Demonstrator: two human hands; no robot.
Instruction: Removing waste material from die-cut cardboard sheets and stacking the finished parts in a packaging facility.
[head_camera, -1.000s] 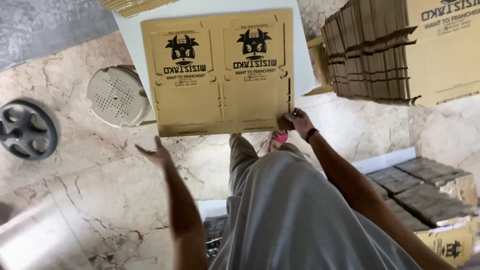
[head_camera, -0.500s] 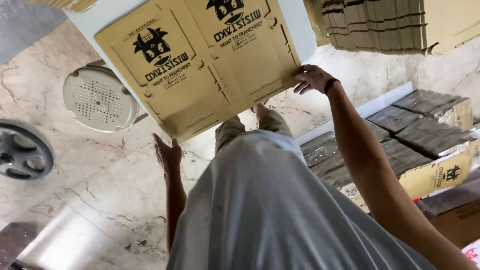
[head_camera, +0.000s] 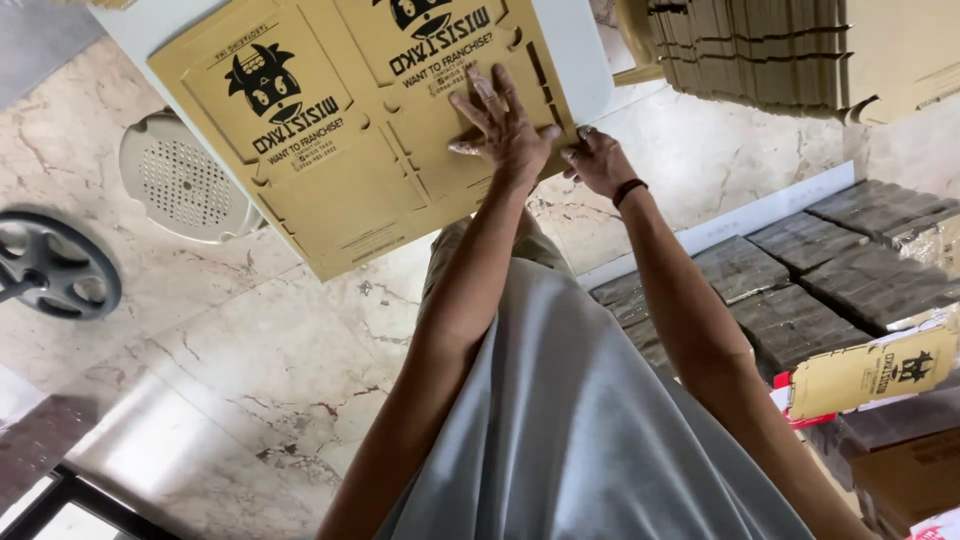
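A flat yellow-brown cardboard box blank (head_camera: 330, 170) with black printed logos lies on a white table (head_camera: 580, 60), its near corner hanging over the table edge. My left hand (head_camera: 505, 125) rests flat on the blank with fingers spread, pressing on its right panel. Just right of it, my right hand (head_camera: 598, 162), a dark band on its wrist, grips the blank's near right edge with curled fingers. My grey shirt fills the bottom of the view.
A stack of folded cardboard blanks (head_camera: 760, 50) stands at the top right. Wrapped bundles of flat cardboard (head_camera: 850, 270) lie on the floor at right, by a brown box (head_camera: 905, 475). A white perforated round cover (head_camera: 180, 180) and a black wheel-shaped base (head_camera: 55, 265) sit on the marble floor at left.
My left hand has come up from beside my leg and landed flat on the blank. The blank has shifted and turned on the table; my right hand stays at its edge.
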